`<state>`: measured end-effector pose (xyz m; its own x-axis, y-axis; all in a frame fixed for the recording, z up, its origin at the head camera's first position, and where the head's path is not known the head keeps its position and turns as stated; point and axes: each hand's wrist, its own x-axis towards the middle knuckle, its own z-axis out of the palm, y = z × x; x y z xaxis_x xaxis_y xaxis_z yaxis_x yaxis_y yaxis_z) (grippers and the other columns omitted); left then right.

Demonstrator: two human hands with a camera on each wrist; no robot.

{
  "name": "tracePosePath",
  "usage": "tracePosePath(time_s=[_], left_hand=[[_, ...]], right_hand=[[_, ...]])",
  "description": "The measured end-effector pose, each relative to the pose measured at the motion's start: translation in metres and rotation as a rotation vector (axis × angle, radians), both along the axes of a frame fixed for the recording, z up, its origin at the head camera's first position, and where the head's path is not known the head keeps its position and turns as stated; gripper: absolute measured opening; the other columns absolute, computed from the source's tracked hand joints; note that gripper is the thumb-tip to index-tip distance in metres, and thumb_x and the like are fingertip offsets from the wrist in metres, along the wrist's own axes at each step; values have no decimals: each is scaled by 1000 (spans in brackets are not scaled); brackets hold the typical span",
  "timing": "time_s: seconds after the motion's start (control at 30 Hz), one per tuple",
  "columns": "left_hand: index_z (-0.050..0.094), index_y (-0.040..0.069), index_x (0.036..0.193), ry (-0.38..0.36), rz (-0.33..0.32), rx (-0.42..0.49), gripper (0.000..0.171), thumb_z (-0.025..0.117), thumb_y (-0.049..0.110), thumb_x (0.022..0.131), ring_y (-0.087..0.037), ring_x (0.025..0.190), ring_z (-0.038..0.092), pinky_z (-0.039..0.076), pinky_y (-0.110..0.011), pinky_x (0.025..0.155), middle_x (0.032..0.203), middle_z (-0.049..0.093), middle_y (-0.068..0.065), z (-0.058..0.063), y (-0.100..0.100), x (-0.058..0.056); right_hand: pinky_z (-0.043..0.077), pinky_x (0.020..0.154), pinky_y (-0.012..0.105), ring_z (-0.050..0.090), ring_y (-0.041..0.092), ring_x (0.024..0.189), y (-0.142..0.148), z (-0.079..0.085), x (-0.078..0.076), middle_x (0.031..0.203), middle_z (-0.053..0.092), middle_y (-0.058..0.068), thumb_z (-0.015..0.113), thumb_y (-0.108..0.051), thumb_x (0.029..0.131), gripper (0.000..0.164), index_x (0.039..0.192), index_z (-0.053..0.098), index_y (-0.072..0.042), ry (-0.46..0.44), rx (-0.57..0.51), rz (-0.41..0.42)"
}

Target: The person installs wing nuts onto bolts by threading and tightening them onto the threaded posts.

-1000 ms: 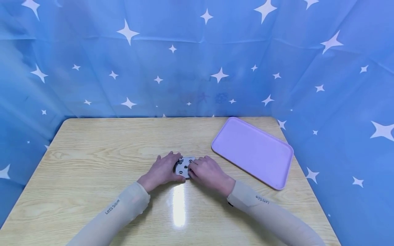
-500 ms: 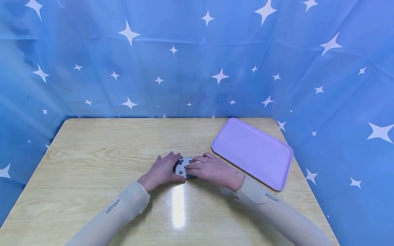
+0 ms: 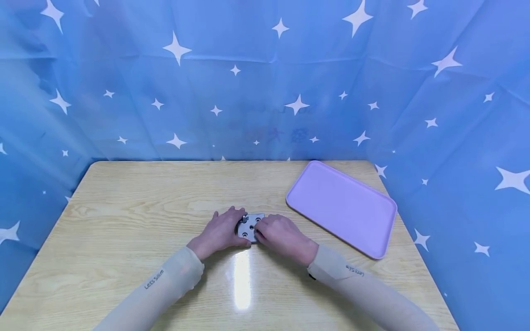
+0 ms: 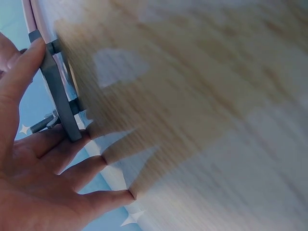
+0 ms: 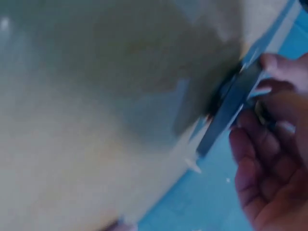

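A flat grey metal plate [image 3: 247,229] with several round holes is held slightly above the wooden table in the head view. My left hand [image 3: 221,233] grips its left side, the thumb on the near edge and fingers at the far edge. A threaded bolt [image 4: 40,125] stands out from the plate near those fingers in the left wrist view; short dark pegs stick out of the other side. My right hand [image 3: 285,236] is at the plate's right side, fingers curled. Between them the right wrist view shows a small dark metal fastener [image 5: 262,113], blurred and mostly hidden.
A shallow purple tray [image 3: 343,209] lies at an angle on the back right of the wooden table [image 3: 157,193]. Behind and beside the table hangs a blue curtain [image 3: 232,105] with white stars.
My right hand drew back with spread fingers over the plate half a second ago, then came back to curled fingers at its right side. The left hand keeps its grip.
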<state>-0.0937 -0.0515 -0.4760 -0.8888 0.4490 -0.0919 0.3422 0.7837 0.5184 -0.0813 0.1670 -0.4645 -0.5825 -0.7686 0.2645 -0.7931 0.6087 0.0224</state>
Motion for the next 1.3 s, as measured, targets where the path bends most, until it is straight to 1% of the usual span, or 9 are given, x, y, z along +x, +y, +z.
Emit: tracePosePath(time_s=[0.1, 0.23, 0.33, 0.43, 0.6, 0.73, 0.97, 1.2, 1.3], left_hand=[[54, 7, 147, 6, 0, 2, 92, 93, 44, 73, -44, 145, 42, 26, -75, 113, 150, 54, -20, 0, 0, 0], [53, 5, 149, 5, -4, -7, 94, 93, 45, 74, -44, 145, 41, 26, -75, 113, 151, 53, -20, 1, 0, 0], [52, 4, 149, 2, -5, -12, 95, 92, 46, 74, -44, 145, 41, 26, -75, 113, 152, 52, -20, 2, -1, 0], [52, 5, 149, -1, -6, -17, 94, 92, 46, 74, -43, 145, 41, 26, -75, 113, 151, 53, -20, 2, 0, 0], [52, 4, 149, -7, -6, -17, 95, 93, 46, 74, -43, 145, 41, 26, -75, 113, 151, 53, -21, 2, 0, -1], [52, 5, 149, -12, -4, -15, 95, 92, 46, 74, -43, 145, 41, 26, -75, 113, 151, 53, -21, 3, 1, -1], [52, 5, 150, -14, 0, -20, 94, 92, 46, 75, -43, 146, 41, 25, -74, 114, 151, 53, -20, 4, 0, -1], [52, 5, 150, -12, 2, -25, 95, 93, 46, 74, -43, 146, 40, 25, -74, 114, 151, 52, -20, 5, 0, 0], [52, 3, 149, -9, -3, -21, 96, 93, 45, 73, -44, 145, 41, 25, -75, 114, 151, 52, -22, 4, -1, 1]], right_hand=[[50, 58, 28, 56, 9, 63, -3, -2, 3, 72, 63, -5, 71, -17, 96, 14, 84, 68, -13, -95, -100, -84], [52, 64, 32, 61, 13, 70, 1, 3, 2, 81, 67, -2, 73, -31, 96, 20, 97, 71, -11, -118, -61, -94], [54, 80, 38, 67, 17, 96, 10, 12, -2, 108, 72, 1, 76, -31, 94, 30, 118, 71, -13, -108, 24, -7], [51, 91, 40, 61, 18, 123, 19, 21, -7, 132, 67, -4, 77, -18, 94, 38, 131, 68, -19, -70, 136, 123], [48, 93, 37, 57, 15, 130, 25, 25, -11, 137, 64, -11, 71, -9, 95, 39, 131, 68, -25, 1, 225, 237], [48, 94, 36, 60, 14, 124, 23, 25, -12, 130, 67, -10, 70, -10, 95, 35, 127, 69, -25, 40, 229, 244], [52, 80, 32, 65, 14, 92, 16, 18, -9, 104, 73, -5, 76, -12, 92, 24, 114, 69, -19, 113, 204, 197], [50, 54, 30, 59, 13, 59, 0, 6, 6, 73, 66, 1, 75, -9, 92, 11, 95, 66, -6, -63, -89, -9], [52, 59, 32, 60, 13, 64, 2, 6, 9, 78, 66, 1, 76, -21, 94, 20, 102, 68, -5, -99, -90, -57]])
